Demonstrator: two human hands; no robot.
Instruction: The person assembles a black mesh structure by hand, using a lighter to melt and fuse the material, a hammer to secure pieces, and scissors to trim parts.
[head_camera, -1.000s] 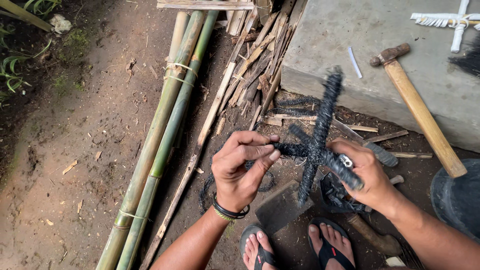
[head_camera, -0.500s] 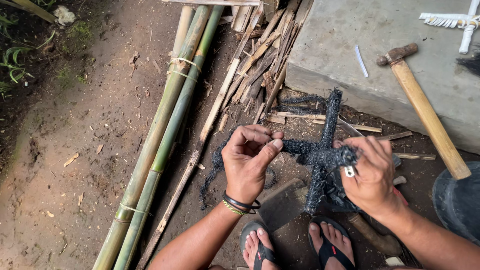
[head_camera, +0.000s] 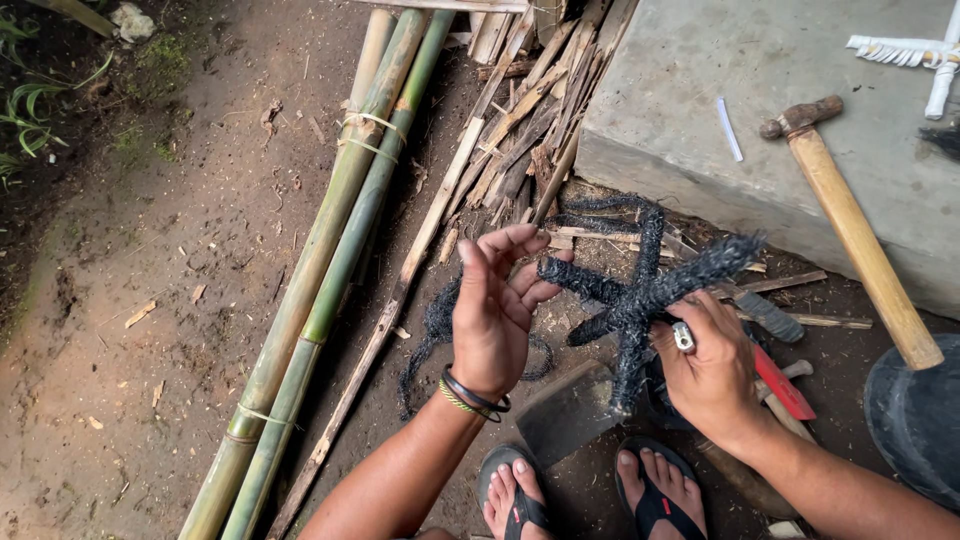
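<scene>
Fingers (head_camera: 520, 262) of the left hand (head_camera: 492, 318) are spread open, their tips just touching one arm of a black fibre-wrapped cross (head_camera: 640, 300). Those of the right hand (head_camera: 708, 372) are curled tight around the cross's middle, holding it up between the two hands. Below the fingers, two feet in black sandals (head_camera: 590, 495) stand on the dirt. A loose black cord (head_camera: 440, 335) trails down under the left fingers. Left of them lie tied bamboo poles (head_camera: 325, 270); beyond, a heap of split bamboo strips (head_camera: 525, 110). Farther right, a wooden-handled hammer (head_camera: 850, 225) rests on a concrete slab (head_camera: 690, 90).
</scene>
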